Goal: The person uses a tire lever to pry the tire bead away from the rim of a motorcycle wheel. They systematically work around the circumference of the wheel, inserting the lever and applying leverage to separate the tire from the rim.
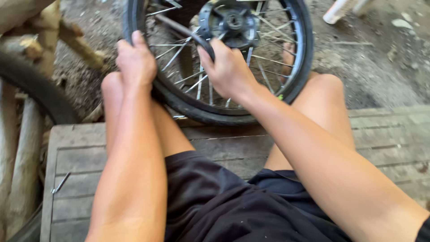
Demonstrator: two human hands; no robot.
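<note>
A spoked wheel [286, 27] with a black tyre [201, 112] and a dark hub [233, 20] stands upright between my bare knees. My left hand [134, 58] grips the tyre at its left side, fingers curled over the edge. Over the spokes near the hub, my right hand [228, 69] is closed around a dark bar-like tool [179, 28] that slants up to the left. Whether the tool's tip reaches the rim is hidden by the hand.
I sit on a weathered wooden platform [385, 134] with a nail [60, 183] lying on its left part. Another black tyre [36, 89] and rough wooden poles [18, 148] are at the left. Dirt ground [371, 67] lies beyond.
</note>
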